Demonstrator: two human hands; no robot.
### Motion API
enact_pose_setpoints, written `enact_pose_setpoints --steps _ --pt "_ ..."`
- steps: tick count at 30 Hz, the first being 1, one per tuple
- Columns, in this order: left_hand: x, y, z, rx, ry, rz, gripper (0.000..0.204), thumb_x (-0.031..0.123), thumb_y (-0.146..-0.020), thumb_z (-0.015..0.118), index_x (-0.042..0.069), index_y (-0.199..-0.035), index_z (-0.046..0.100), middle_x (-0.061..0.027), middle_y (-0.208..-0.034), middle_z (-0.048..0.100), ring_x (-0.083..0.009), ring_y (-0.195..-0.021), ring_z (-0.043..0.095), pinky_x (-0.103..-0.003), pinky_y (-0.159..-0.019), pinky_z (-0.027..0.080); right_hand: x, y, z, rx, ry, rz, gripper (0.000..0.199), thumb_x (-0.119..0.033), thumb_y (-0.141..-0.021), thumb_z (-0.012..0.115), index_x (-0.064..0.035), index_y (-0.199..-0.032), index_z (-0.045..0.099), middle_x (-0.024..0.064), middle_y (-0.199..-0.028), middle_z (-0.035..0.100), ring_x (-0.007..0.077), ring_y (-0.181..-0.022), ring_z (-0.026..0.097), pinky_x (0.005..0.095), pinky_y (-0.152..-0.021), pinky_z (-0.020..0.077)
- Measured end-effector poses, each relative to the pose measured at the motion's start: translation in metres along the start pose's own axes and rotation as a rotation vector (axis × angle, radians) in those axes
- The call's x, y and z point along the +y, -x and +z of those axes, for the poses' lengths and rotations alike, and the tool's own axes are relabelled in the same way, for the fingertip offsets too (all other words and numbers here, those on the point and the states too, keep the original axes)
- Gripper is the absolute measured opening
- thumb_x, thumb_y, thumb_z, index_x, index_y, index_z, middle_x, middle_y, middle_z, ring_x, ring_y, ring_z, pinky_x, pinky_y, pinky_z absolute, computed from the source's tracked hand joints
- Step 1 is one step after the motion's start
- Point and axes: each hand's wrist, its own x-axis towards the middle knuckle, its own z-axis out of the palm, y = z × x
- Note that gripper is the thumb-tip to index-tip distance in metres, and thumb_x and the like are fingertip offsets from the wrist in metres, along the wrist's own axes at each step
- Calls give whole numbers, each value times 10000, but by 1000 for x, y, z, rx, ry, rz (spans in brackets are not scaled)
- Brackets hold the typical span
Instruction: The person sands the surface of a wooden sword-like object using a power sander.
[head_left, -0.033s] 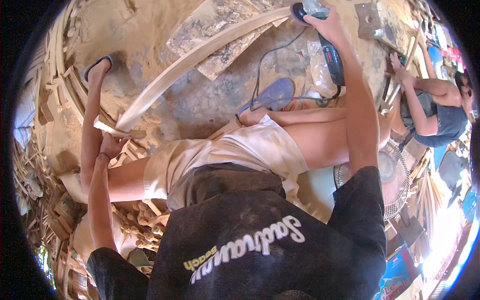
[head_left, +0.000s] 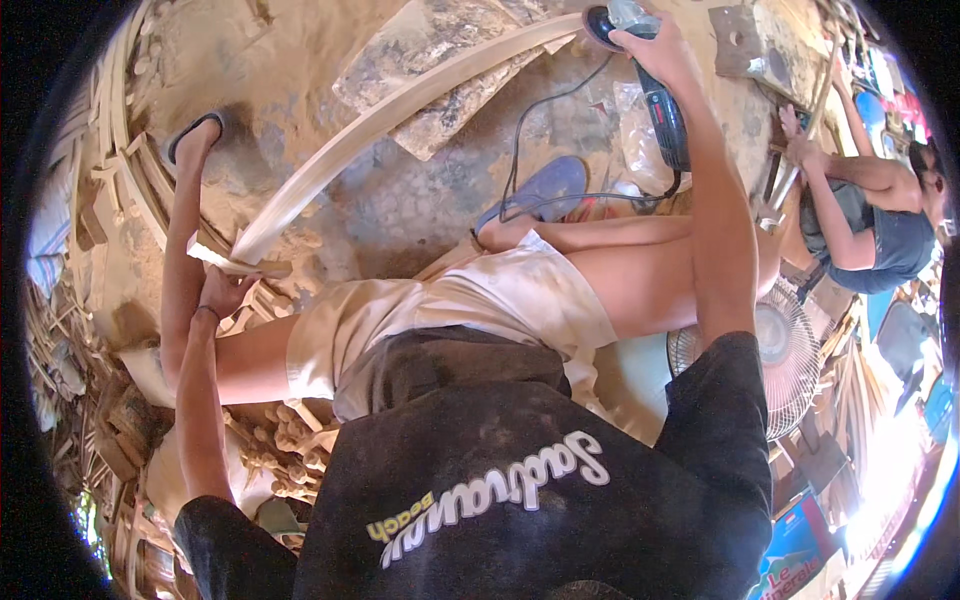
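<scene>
The left hand (head_left: 225, 290) closes its grip on the near end of a curved wooden slat (head_left: 400, 110); the right hand (head_left: 655, 50) clamps an angle grinder (head_left: 655, 95) at its far end.

We record a pale cream curved wooden strip (head_left: 400, 110), a black and grey power sander (head_left: 655, 95) with black cord (head_left: 520, 150), beige shorts (head_left: 450, 310), and a black shirt (head_left: 520, 480) bearing white and yellow-green lettering.
</scene>
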Motion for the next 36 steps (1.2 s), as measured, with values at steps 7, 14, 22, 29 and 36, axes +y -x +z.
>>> enact_pose_setpoints --steps 7,14,22,29,36 --pt "6 27 -10 1 48 -134 510 485 -1022 794 3 -1184 825 -173 -1032 851 -262 -877 800 -426 -811 619 -11 -7 -18 -237 -186 42 432 -451 -840 905 -61 -934 745 38 -798 725 137 -674 654 318 -638 515" --pt "22 9 -1 -23 82 -165 502 484 -1023 797 -12 -1100 817 -143 -946 821 -249 -797 741 -444 -724 581 -22 18 -41 -150 -332 198 394 -406 -867 906 -70 -789 714 18 -737 685 114 -633 628 317 -588 492" --pt "80 -16 16 210 761 -341 504 528 -1147 604 42 -1079 719 4 -719 570 -120 -705 587 -297 -670 475 -95 64 -18 42 -220 -22 608 -394 -844 917 -20 -1249 662 88 -930 763 195 -827 723 349 -780 570" --pt "146 -69 -2 241 -7 -453 907 637 -1157 186 -27 -927 760 -353 -1016 744 -550 -1038 720 -588 -989 543 -264 213 14 -198 -33 -387 794 -423 -867 863 -188 -1534 501 278 -1083 793 459 -1031 789 513 -861 620" --pt "183 -53 -12 181 100 -534 769 520 -1188 216 -52 -1064 715 -363 -1100 736 -539 -1109 709 -599 -991 543 -357 292 68 -553 202 -637 812 -442 -899 804 -159 -1563 431 248 -981 793 447 -891 792 563 -788 625"
